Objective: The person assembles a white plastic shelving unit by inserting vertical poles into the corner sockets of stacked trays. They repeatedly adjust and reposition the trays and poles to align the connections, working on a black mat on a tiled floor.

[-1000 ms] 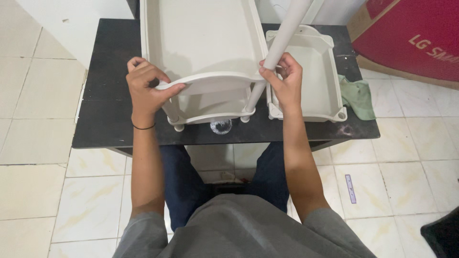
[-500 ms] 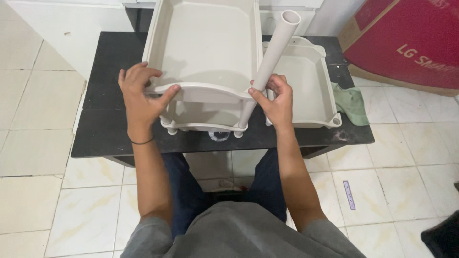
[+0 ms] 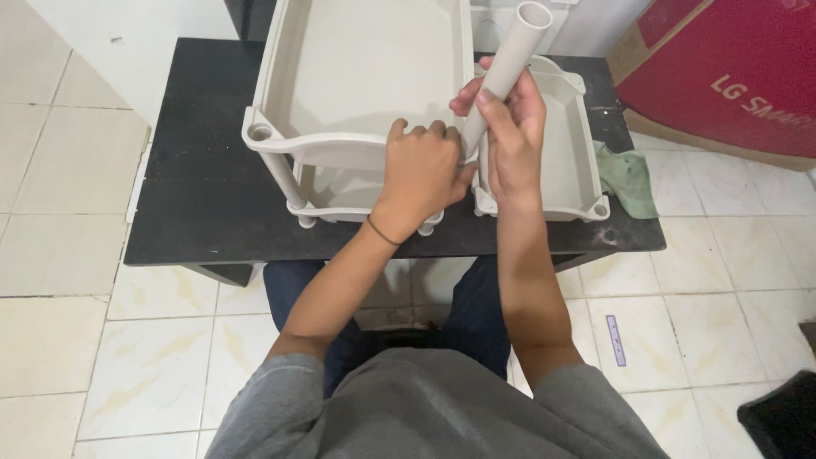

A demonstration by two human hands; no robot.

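- The left hand [image 3: 422,166] has crossed from the rack's left corner to its near right corner, fingers curled down over the rim of the top tray [image 3: 365,76], gripping it.
- Just right of it, touching, the right hand [image 3: 510,136] has slid higher up the cream pipe [image 3: 510,68] and wraps it firmly; the pipe leans up and away from the corner.
- Beyond the right hand, a loose tray [image 3: 569,161] lies on the black table [image 3: 204,170].
- A green cloth [image 3: 627,178] sits further right.
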